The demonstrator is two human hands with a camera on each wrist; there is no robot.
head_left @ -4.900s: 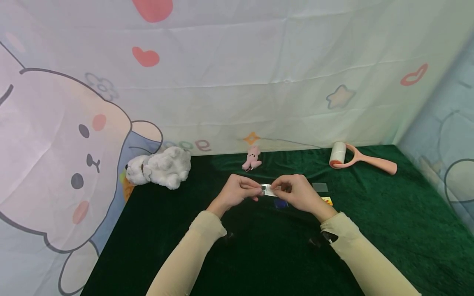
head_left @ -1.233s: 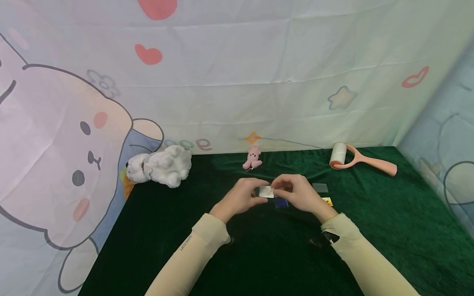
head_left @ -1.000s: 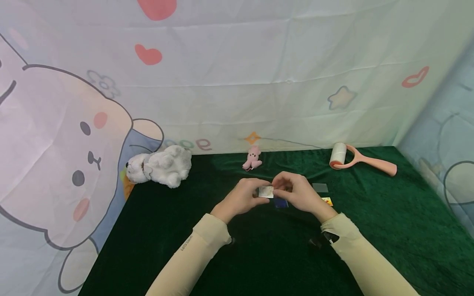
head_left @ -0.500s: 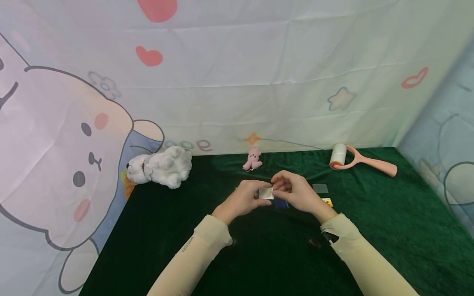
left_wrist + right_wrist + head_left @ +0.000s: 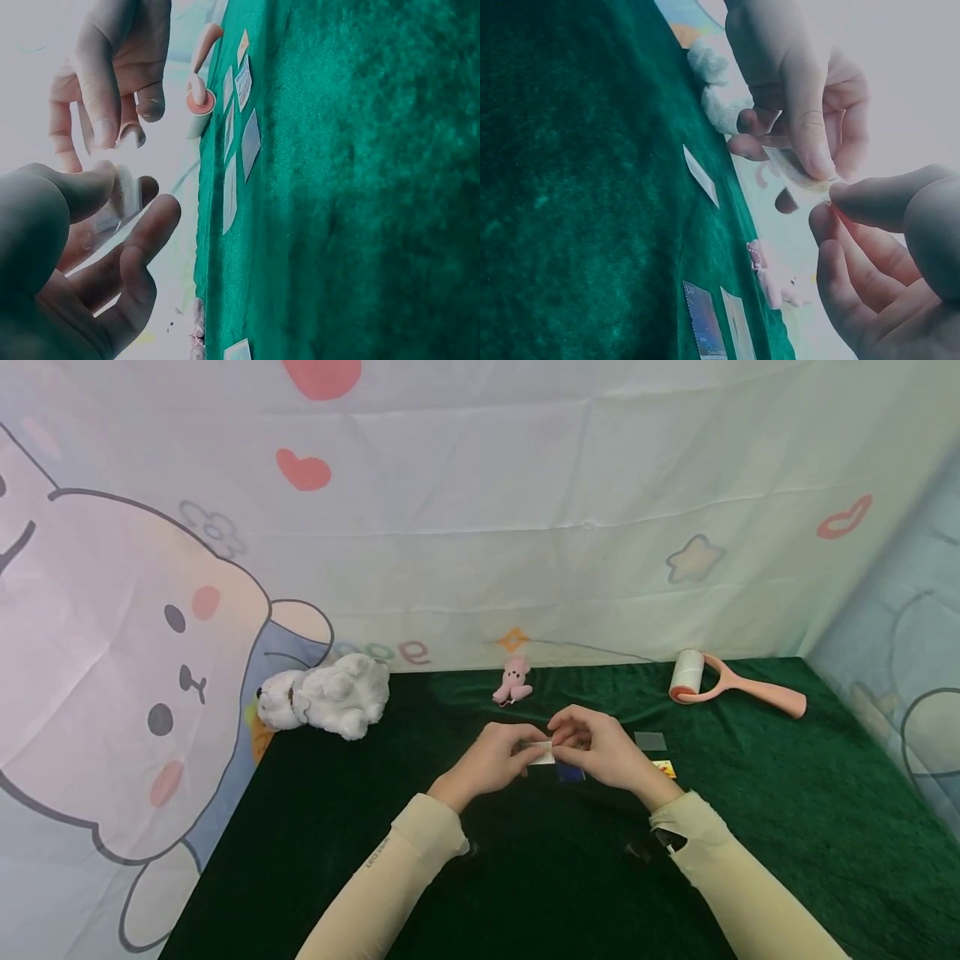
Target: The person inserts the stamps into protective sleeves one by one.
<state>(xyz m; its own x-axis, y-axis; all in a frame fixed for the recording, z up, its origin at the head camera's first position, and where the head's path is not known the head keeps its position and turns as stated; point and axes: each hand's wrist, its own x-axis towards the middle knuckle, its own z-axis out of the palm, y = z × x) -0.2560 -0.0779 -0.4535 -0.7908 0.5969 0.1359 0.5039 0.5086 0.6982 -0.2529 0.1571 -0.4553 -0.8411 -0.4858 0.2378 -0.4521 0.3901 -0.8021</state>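
Both hands meet above the green cloth, holding one small pale stamp point(image 5: 543, 754) between them. My left hand point(image 5: 491, 762) pinches its left side, the thumb lying across its face. At its right edge, the thumb and fingertips of my right hand point(image 5: 600, 750) pinch a corner. In the left wrist view a clear plastic sleeve point(image 5: 112, 238) shows at the left fingers; how far the stamp lies inside it I cannot tell. A blue stamp point(image 5: 703, 319) with a perforated edge lies on the cloth below, beside a pale flat piece point(image 5: 739, 322).
On the cloth to the right lie a grey translucent rectangle point(image 5: 649, 742) and a yellow stamp point(image 5: 666, 768), partly behind the right wrist. A pink lint roller point(image 5: 738, 685), a small pink plush point(image 5: 513, 680) and a white plush dog point(image 5: 326, 697) line the back, before a printed curtain point(image 5: 480, 510).
The left thumb has moved up from below the stamp onto its face, covering more of it. The right hand has barely moved. Earlier, the stamp was tilted differently between both hands.
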